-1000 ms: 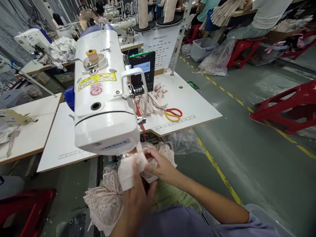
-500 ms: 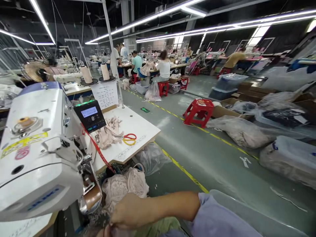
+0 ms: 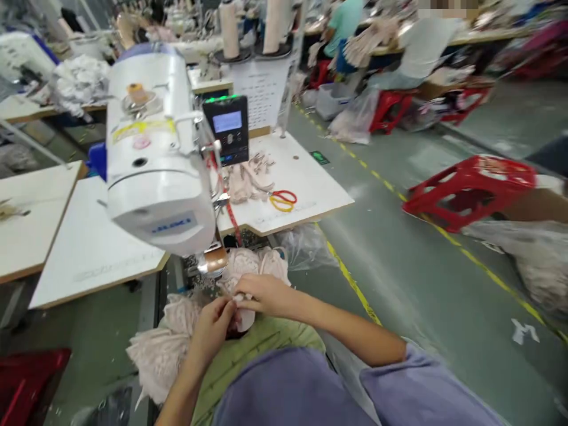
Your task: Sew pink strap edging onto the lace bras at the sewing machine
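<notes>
My left hand [image 3: 215,322] and my right hand [image 3: 264,293] meet above my lap, both closed on a small pale pink fabric piece [image 3: 245,318]. Just beyond them lies a heap of beige lace garments [image 3: 248,265], below the head of a white sewing machine [image 3: 160,195]. Another bundle of pale ruffled fabric [image 3: 162,349] hangs left of my left forearm. On the white table [image 3: 310,177] are beige fabric strips [image 3: 251,177] and scissors with red and yellow handles [image 3: 283,200].
A control panel [image 3: 227,130] stands beside the machine, with thread cones [image 3: 229,29] behind. A red stool [image 3: 470,189] is on the floor at the right; another red stool [image 3: 33,378] is at the lower left. Seated people work farther back.
The view has swung left and down, so the machine and table sit farther right in the picture. Both hands now show fully, with the pale fabric between them.
</notes>
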